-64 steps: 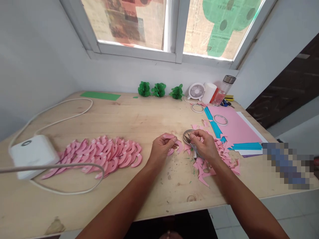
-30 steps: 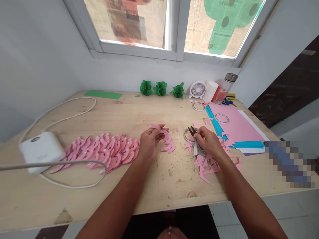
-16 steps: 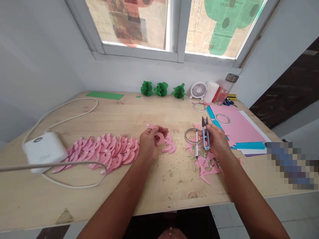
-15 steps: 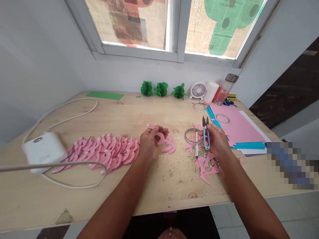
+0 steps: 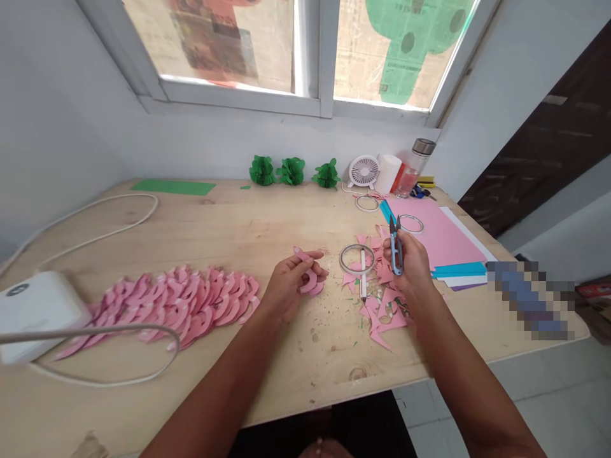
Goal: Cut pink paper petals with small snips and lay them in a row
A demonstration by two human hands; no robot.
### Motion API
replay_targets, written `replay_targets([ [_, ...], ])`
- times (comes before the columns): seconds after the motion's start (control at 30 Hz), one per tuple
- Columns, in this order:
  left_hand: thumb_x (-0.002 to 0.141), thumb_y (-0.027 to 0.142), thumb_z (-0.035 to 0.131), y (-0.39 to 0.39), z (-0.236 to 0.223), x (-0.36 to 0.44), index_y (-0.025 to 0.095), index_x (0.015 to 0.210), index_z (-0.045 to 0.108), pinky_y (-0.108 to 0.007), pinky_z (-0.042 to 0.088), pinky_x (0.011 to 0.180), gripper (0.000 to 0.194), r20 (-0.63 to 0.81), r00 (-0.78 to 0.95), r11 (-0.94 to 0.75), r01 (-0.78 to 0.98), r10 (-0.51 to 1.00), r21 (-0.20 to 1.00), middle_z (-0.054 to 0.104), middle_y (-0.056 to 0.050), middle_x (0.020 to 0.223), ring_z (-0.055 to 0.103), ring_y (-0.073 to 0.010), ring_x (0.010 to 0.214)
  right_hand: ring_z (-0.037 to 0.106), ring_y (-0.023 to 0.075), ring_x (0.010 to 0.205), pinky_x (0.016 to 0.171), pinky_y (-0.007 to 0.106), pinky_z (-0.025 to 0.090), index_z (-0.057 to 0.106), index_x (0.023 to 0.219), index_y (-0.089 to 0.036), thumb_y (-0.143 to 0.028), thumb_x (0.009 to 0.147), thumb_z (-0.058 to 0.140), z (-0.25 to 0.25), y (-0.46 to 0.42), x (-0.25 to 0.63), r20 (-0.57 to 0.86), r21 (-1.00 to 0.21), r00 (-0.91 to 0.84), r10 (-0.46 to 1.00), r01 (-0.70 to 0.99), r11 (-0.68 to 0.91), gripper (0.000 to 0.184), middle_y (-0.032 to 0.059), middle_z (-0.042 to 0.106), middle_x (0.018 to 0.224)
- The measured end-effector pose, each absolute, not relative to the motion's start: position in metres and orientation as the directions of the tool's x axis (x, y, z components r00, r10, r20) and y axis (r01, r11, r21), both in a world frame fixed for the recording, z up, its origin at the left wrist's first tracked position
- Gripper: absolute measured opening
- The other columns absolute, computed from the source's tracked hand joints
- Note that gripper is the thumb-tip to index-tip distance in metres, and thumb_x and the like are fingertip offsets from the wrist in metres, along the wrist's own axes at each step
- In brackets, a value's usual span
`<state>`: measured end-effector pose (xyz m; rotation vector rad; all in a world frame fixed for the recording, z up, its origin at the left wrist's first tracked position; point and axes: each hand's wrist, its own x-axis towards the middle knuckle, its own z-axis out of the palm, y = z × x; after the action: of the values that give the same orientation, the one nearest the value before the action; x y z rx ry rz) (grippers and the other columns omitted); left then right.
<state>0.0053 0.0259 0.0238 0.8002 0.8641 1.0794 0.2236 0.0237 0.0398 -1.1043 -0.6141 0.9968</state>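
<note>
My left hand [image 5: 292, 280] pinches a curved pink paper piece [image 5: 302, 256] over the table. Just under and beside its fingers lie other pink paper pieces [image 5: 315, 290], partly hidden by the hand. Wrapped in my right hand [image 5: 411, 259] is a pair of blue thread snips [image 5: 396, 252], dark blades pointing away from me and spread apart. Below and left of that hand are pink paper scraps [image 5: 389, 312], a white pen [image 5: 363, 275] and a tape roll [image 5: 357, 259]. Left of my left hand, many pink cut pieces [image 5: 191, 305] overlap in rows.
A white box with a cable [image 5: 41, 312] stands at the left. Green paper ornaments [image 5: 290, 172], a small fan [image 5: 364, 172] and a bottle [image 5: 415, 168] line the back. Pink sheets [image 5: 443, 232] lie at the right, a green strip [image 5: 174, 187] at the back left.
My right hand has lifted the snips off to the right of the tape roll and turned them upright. My left hand has moved leftward with a pink piece. The view has swung right.
</note>
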Motion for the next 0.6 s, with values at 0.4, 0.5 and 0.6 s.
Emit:
replay_targets([
  [0.4, 0.070, 0.034, 0.063, 0.025, 0.013, 0.014, 0.014, 0.085, 0.066, -0.025, 0.042, 0.057, 0.025, -0.159, 0.310, 0.246, -0.266, 0.938, 0.932, 0.058, -0.002, 0.061, 0.056, -0.0132, 0.057, 0.045, 0.0058, 0.041, 0.036, 0.016, 0.036, 0.051, 0.071, -0.019, -0.033, 0.069, 0.061, 0.040, 0.025, 0.237, -0.059, -0.900, 0.433, 0.899, -0.414, 0.140, 0.017, -0.0056, 0.050, 0.051],
  [0.5, 0.072, 0.034, 0.062, 0.024, 0.011, 0.016, 0.014, 0.087, 0.067, -0.023, 0.040, 0.054, 0.026, -0.136, 0.317, 0.215, -0.228, 0.939, 0.949, 0.058, -0.002, 0.060, 0.053, -0.0119, 0.054, 0.044, 0.0057, 0.039, 0.035, 0.016, 0.034, 0.055, 0.075, -0.018, -0.034, 0.069, 0.062, 0.037, 0.027, 0.238, -0.043, -0.902, 0.422, 0.906, -0.407, 0.146, 0.018, -0.0056, 0.050, 0.049],
  [0.6, 0.073, 0.035, 0.061, 0.024, 0.010, 0.018, 0.015, 0.087, 0.068, -0.022, 0.036, 0.050, 0.026, -0.119, 0.333, 0.197, -0.209, 0.935, 0.958, 0.057, -0.001, 0.058, 0.050, -0.0110, 0.052, 0.043, 0.0056, 0.038, 0.034, 0.016, 0.031, 0.056, 0.076, -0.018, -0.034, 0.069, 0.061, 0.035, 0.030, 0.239, -0.031, -0.907, 0.432, 0.901, -0.391, 0.156, 0.018, -0.0058, 0.049, 0.048],
])
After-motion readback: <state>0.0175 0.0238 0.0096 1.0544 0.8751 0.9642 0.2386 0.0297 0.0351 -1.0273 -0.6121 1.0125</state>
